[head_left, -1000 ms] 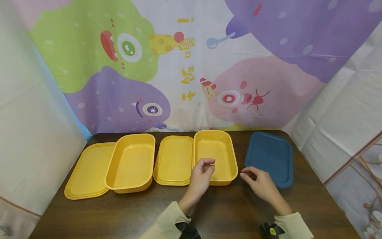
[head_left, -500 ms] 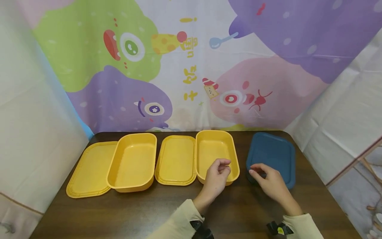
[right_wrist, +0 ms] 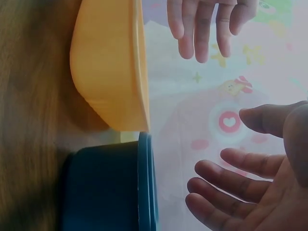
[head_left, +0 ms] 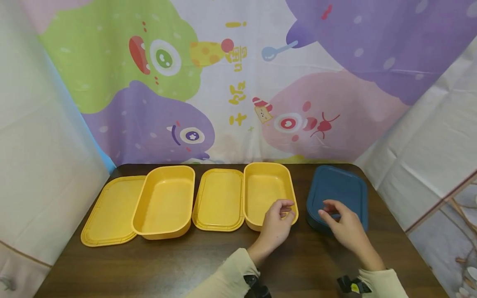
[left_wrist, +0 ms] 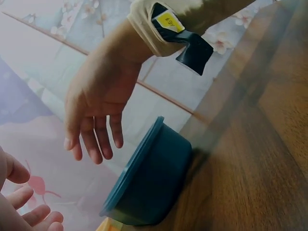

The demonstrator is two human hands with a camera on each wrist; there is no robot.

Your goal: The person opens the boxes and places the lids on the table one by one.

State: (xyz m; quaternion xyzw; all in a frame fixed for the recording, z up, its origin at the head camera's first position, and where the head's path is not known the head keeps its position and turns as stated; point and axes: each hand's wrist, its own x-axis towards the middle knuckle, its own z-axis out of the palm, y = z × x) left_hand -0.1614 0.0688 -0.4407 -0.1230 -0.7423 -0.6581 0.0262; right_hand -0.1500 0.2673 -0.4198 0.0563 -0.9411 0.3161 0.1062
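Note:
A dark blue lidded food box (head_left: 337, 184) stands at the right of the table, its lid on. My right hand (head_left: 348, 231) hovers over the box's front part, fingers loosely bent and holding nothing. In the left wrist view that hand (left_wrist: 103, 96) is seen above the blue lid, fingers spread apart. My left hand (head_left: 277, 225) is over the front right corner of an open yellow container (head_left: 266, 182), also holding nothing. Its relaxed fingers (right_wrist: 202, 36) show at the top of the right wrist view, well above the yellow wall.
Left of that container lies a yellow lid (head_left: 219, 198), and beyond it a second open yellow container (head_left: 164, 203). Another yellow lid (head_left: 109, 211) lies at the far left, partly under that container's edge. A cartoon-print curtain (head_left: 238, 82) hangs behind the brown table (head_left: 167, 265).
Both hands have moved to the right: the left from the container's left side to its right corner, the right from the gap onto the blue box. The containers and lids stay put.

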